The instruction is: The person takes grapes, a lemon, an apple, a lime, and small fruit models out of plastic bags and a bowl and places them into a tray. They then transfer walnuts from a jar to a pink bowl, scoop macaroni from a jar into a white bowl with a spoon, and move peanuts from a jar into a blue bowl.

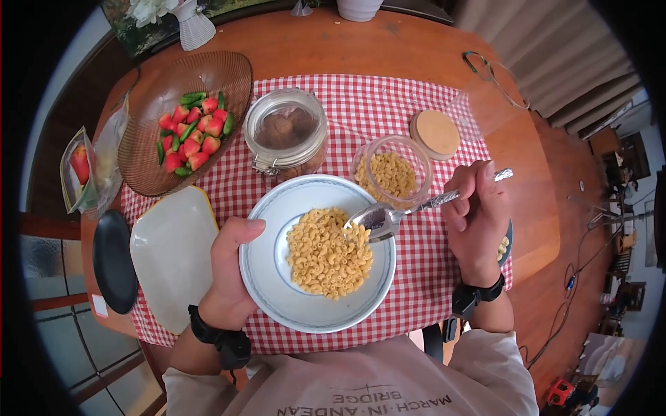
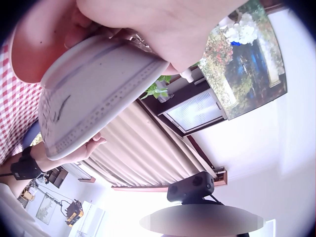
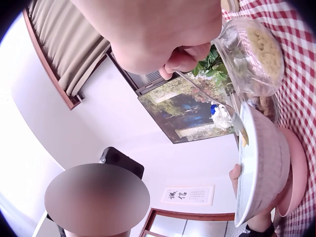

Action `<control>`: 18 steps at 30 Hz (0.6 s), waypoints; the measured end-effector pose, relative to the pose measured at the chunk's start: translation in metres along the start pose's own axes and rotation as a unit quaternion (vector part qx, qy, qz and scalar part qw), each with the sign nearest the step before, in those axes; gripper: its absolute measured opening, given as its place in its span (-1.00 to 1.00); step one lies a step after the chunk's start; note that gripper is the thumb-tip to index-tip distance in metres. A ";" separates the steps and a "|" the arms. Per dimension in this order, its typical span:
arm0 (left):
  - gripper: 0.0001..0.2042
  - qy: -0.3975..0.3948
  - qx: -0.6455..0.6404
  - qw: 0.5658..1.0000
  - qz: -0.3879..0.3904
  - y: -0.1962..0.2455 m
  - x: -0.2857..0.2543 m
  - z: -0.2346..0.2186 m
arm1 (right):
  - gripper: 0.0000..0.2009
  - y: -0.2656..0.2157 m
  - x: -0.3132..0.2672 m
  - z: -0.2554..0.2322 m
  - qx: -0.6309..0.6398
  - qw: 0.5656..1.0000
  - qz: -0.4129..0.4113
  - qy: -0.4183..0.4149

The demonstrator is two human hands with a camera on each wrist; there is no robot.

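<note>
A white bowl (image 1: 267,281) with blue lines inside holds a heap of elbow macaroni (image 1: 326,260). My left hand (image 1: 232,270) grips its left side, thumb over the rim and fingers underneath. In the right wrist view the bowl (image 3: 264,163) is above a pink dish (image 3: 297,168), which the head view hides. My right hand (image 1: 479,222) pinches the patterned handle of a metal spoon (image 1: 378,220). The spoon's head is inside the bowl's right rim, by the macaroni. Just beyond the bowl, a clear jar (image 1: 392,177) without its lid contains more macaroni.
A round wooden lid (image 1: 436,134) lies behind the macaroni jar. To its left stands a clip-top glass jar (image 1: 286,132) with brown contents. A brown glass bowl (image 1: 232,73) of red and green produce, a white tray (image 1: 173,256) and a black oval plate (image 1: 114,262) are at left.
</note>
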State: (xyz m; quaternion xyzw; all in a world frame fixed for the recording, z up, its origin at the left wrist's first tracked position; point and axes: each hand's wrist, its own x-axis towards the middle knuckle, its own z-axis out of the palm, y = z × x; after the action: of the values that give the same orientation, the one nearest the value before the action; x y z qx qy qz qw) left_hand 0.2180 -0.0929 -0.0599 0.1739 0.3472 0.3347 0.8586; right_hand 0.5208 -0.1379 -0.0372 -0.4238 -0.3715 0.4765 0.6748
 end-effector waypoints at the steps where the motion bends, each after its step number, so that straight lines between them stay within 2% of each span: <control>1: -0.34 0.003 -0.006 1.000 0.001 0.000 0.000 0.001 | -0.53 0.000 0.000 0.001 0.002 1.000 0.007 0.012; 6: -0.33 -0.005 -0.022 1.000 -0.010 -0.001 -0.001 -0.003 | -0.56 -0.008 0.005 -0.004 0.078 0.995 -0.011 0.067; 8: -0.33 0.014 -0.023 1.000 -0.001 -0.002 0.000 -0.004 | -0.58 -0.012 0.009 -0.013 0.108 0.985 -0.074 0.110; 10: -0.33 0.008 -0.019 1.000 0.002 -0.002 0.001 -0.004 | -0.59 -0.014 0.010 -0.017 0.110 0.984 -0.095 0.108; 11: -0.34 0.005 -0.014 1.000 0.003 -0.002 0.001 -0.004 | -0.59 -0.012 0.011 -0.020 -0.004 0.979 -0.184 0.083; 12: -0.34 0.006 -0.014 1.000 -0.002 -0.003 0.000 -0.004 | -0.58 -0.010 0.010 -0.022 -0.117 0.955 -0.268 0.056; 13: -0.34 0.003 -0.018 1.000 -0.006 -0.003 0.000 -0.004 | -0.54 -0.010 0.007 -0.027 -0.232 0.921 -0.312 0.009; 14: -0.34 0.000 -0.022 1.000 -0.007 -0.001 0.000 -0.004 | -0.54 -0.009 0.006 -0.027 -0.232 0.921 -0.314 0.008; 16: -0.34 -0.003 -0.020 1.000 -0.001 0.000 0.001 -0.002 | -0.51 -0.005 0.004 -0.024 -0.284 0.868 -0.406 -0.037; 18: -0.35 0.000 -0.020 1.000 0.002 -0.001 -0.001 -0.001 | -0.50 -0.004 0.001 -0.020 -0.252 0.885 -0.388 -0.049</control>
State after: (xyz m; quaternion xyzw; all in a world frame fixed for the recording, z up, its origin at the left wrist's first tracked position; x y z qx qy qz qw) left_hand 0.2171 -0.0941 -0.0611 0.1570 0.3403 0.3438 0.8610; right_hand 0.5405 -0.1424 -0.0404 -0.3777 -0.6468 0.0867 0.6569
